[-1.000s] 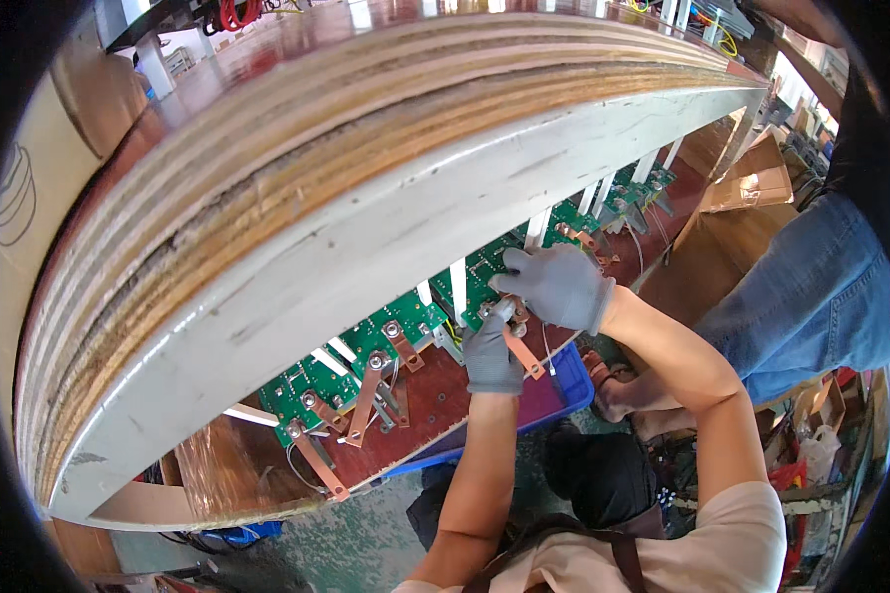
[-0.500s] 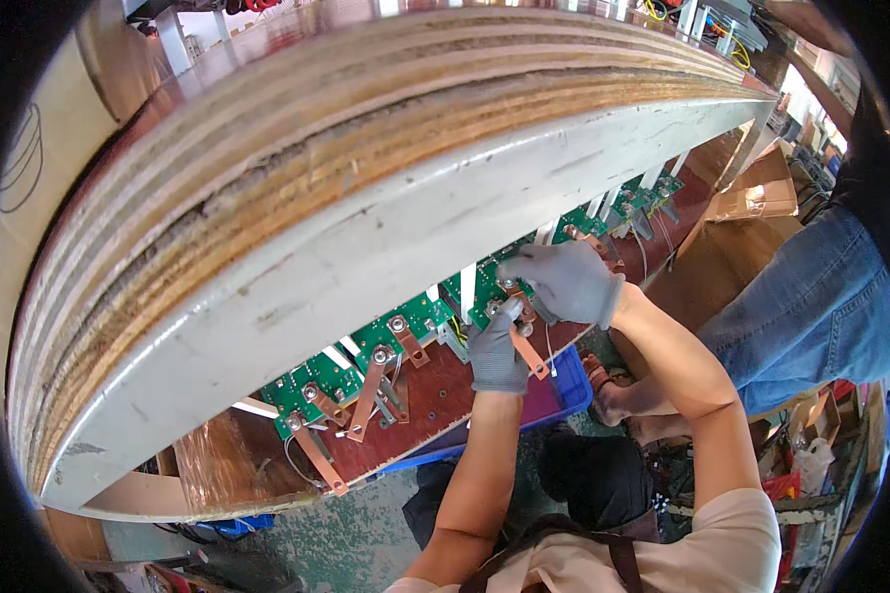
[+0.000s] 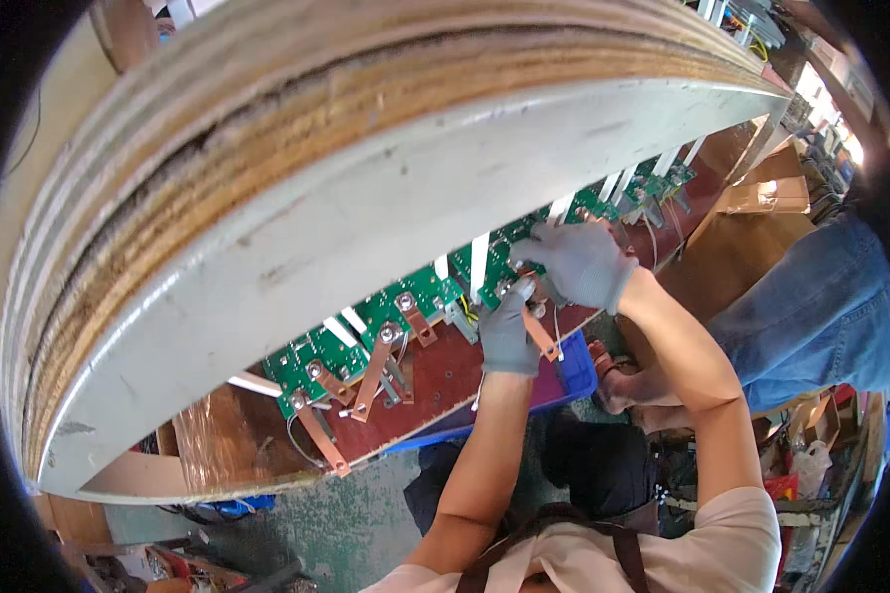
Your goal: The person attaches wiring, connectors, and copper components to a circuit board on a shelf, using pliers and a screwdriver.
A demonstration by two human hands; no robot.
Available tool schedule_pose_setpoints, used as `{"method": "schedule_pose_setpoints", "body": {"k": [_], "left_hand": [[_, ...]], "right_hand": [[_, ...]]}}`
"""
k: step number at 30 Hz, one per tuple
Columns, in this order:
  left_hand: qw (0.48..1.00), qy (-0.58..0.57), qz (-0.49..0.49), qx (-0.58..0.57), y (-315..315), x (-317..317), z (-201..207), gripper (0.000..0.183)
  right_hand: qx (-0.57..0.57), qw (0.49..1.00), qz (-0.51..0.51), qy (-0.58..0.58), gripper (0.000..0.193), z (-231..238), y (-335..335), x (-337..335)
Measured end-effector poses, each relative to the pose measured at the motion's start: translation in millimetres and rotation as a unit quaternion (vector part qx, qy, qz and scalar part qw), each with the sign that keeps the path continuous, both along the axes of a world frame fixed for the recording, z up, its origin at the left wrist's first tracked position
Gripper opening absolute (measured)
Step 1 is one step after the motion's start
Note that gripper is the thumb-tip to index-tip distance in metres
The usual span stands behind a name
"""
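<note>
Both my hands wear grey gloves and work close together at a green circuit board (image 3: 499, 252) under the bench. My left hand (image 3: 509, 331) is closed, its fingertips pinched at the upper end of a flat copper strip (image 3: 542, 338) that slants down toward me. Just right of it, my right hand (image 3: 585, 262) curls over the board beside a bolt, fingers closed; whatever lies in them is hidden. Farther left, more copper strips (image 3: 373, 381) are bolted to another green board (image 3: 297, 371).
The thick layered bench edge (image 3: 386, 104) and its grey rail (image 3: 366, 188) overhang the boards. Below are a red-brown panel (image 3: 445, 381) and a blue bin (image 3: 576, 371). A person in jeans (image 3: 811, 316) stands at the right, by a cardboard box (image 3: 771, 217).
The view has shifted slightly, so the bench edge sits higher and the boards lie a little to the right. My hands stay at the same spot, with only small finger movement.
</note>
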State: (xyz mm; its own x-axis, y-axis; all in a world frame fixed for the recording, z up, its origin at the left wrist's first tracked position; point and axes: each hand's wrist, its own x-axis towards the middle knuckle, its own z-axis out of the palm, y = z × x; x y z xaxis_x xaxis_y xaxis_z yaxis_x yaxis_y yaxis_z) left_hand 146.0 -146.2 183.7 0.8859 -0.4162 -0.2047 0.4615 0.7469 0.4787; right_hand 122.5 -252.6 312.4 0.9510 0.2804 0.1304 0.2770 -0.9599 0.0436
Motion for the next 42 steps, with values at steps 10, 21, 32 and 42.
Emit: {"method": "schedule_pose_setpoints", "body": {"k": [10, 21, 32, 42], "left_hand": [[1.000, -0.006, -0.019, 0.008, 6, -23, 20, 0.023], [0.998, -0.004, -0.063, 0.032, 30, -61, -10, 0.038], [0.962, -0.070, -0.138, 0.224, 50, -86, -30, 0.030], [0.890, -0.125, -0.363, 0.247, 49, -106, -42, 0.020]], "right_hand": [[0.455, 0.855, -0.175, -0.176, 0.018, -49, -18, -62], [0.374, 0.815, -0.345, -0.275, 0.024, -190, -53, -84], [0.305, 0.859, -0.393, -0.117, 0.027, -204, -65, -68], [0.251, 0.875, -0.385, -0.151, 0.019, -201, -51, -56]]}}
